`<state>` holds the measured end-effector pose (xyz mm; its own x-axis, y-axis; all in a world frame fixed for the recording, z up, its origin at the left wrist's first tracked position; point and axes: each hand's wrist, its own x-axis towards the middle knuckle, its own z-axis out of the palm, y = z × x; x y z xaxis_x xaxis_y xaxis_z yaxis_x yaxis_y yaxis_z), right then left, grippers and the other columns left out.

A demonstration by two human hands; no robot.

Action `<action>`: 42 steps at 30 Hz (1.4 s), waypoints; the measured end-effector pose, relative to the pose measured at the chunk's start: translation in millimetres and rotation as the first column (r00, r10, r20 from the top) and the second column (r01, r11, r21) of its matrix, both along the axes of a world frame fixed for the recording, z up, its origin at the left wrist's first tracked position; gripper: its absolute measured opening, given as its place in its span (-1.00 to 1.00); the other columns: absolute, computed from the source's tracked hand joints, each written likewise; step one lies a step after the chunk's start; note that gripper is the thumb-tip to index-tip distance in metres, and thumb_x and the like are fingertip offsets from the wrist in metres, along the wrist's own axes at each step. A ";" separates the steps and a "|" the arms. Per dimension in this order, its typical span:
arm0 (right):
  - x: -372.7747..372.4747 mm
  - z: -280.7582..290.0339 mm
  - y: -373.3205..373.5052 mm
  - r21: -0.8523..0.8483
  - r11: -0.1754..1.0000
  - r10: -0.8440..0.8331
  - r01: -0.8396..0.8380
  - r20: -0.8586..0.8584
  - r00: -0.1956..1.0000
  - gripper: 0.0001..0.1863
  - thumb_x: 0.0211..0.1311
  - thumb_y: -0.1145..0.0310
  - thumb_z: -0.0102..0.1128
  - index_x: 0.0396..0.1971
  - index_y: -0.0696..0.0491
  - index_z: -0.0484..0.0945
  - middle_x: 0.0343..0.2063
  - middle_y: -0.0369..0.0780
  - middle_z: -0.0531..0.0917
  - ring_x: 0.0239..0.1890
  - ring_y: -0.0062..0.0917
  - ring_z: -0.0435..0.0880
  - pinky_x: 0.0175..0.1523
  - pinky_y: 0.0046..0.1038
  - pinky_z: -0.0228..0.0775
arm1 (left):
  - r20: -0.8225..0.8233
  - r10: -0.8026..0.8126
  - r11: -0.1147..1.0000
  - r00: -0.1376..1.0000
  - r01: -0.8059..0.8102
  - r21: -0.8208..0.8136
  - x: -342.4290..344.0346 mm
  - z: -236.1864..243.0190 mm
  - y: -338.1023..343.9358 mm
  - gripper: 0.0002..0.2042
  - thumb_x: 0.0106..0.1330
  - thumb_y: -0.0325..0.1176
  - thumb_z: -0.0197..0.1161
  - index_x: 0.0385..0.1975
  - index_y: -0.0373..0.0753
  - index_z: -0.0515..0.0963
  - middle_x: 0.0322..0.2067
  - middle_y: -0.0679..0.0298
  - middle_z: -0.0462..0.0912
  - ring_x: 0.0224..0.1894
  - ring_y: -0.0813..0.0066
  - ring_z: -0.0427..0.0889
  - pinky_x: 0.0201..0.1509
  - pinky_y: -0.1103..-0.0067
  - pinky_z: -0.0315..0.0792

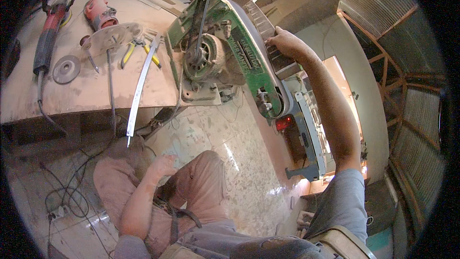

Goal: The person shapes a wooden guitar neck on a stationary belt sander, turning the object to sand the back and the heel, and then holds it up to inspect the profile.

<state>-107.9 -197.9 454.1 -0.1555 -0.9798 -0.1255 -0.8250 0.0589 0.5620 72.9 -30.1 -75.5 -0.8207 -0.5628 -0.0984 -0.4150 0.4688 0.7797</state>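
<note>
My right arm reaches up to the green belt sander, where my right hand is closed on the slotted metal piece beside its belt. My left hand hangs above my bent legs, below the bench; its fingers are blurred. A long pale metal strip extends over the bench's front edge, lying near yellow-handled pliers. The sander's pulley and drive belt face me.
The dusty bench holds a long-handled power tool, a red power tool and a grey disc. A grey machine stands right of the sander. Cables coil on the tiled floor.
</note>
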 end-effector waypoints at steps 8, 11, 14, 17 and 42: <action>13.6 -1.9 -1.8 0.040 0.984 0.176 -0.172 -0.137 0.975 -0.69 0.28 0.32 0.07 -0.15 0.24 0.60 -0.11 0.14 0.67 0.00 -0.07 0.69 0.11 -0.16 0.54 | 0.070 -0.013 0.998 0.997 0.009 0.064 2.9 4.1 0.2 -0.40 0.16 -0.06 0.32 0.19 -0.23 0.51 0.11 0.03 0.63 0.18 0.06 0.57 0.29 0.30 0.44; 6.0 -8.2 -4.0 -0.025 0.960 0.269 -0.278 -0.182 0.946 -0.74 0.25 0.41 0.03 -0.26 0.19 0.68 -0.22 0.12 0.71 -0.09 -0.08 0.75 0.03 -0.14 0.63 | 0.089 -0.019 0.999 0.996 0.016 0.040 -1.2 -2.0 1.1 -0.40 0.16 -0.03 0.33 0.18 -0.20 0.52 0.07 0.02 0.65 0.13 0.05 0.61 0.24 0.29 0.48; 18.1 -8.8 -1.6 -0.041 0.955 0.285 -0.294 -0.150 0.947 -0.74 0.26 0.42 0.02 -0.21 0.21 0.65 -0.23 0.14 0.70 -0.10 -0.07 0.75 0.02 -0.14 0.63 | 0.086 -0.018 0.999 0.996 0.022 -0.046 -2.8 -15.4 0.3 -0.39 0.15 0.02 0.32 0.18 -0.16 0.53 0.01 -0.01 0.68 0.05 0.01 0.66 0.16 0.26 0.54; 28.3 -12.1 6.9 -0.089 0.953 0.282 -0.290 -0.091 0.955 -0.74 0.26 0.43 0.01 -0.21 0.23 0.63 -0.23 0.15 0.70 -0.10 -0.06 0.75 0.02 -0.13 0.63 | 0.078 -0.010 0.998 0.997 0.014 -0.054 -2.5 -18.5 1.0 -0.42 0.16 0.03 0.31 0.15 -0.18 0.54 0.01 0.00 0.68 0.06 0.04 0.66 0.17 0.27 0.54; 9.9 -1.1 -7.2 0.349 0.936 0.191 -0.053 -0.375 0.907 -0.44 0.37 0.19 -0.01 0.06 0.45 0.42 0.07 0.30 0.55 0.19 0.01 0.57 0.34 -0.16 0.34 | 0.158 -0.080 0.997 0.984 0.079 0.015 -2.9 -23.3 -1.1 -0.29 0.16 0.13 0.30 0.28 -0.15 0.48 0.23 0.05 0.55 0.25 0.08 0.53 0.35 0.32 0.40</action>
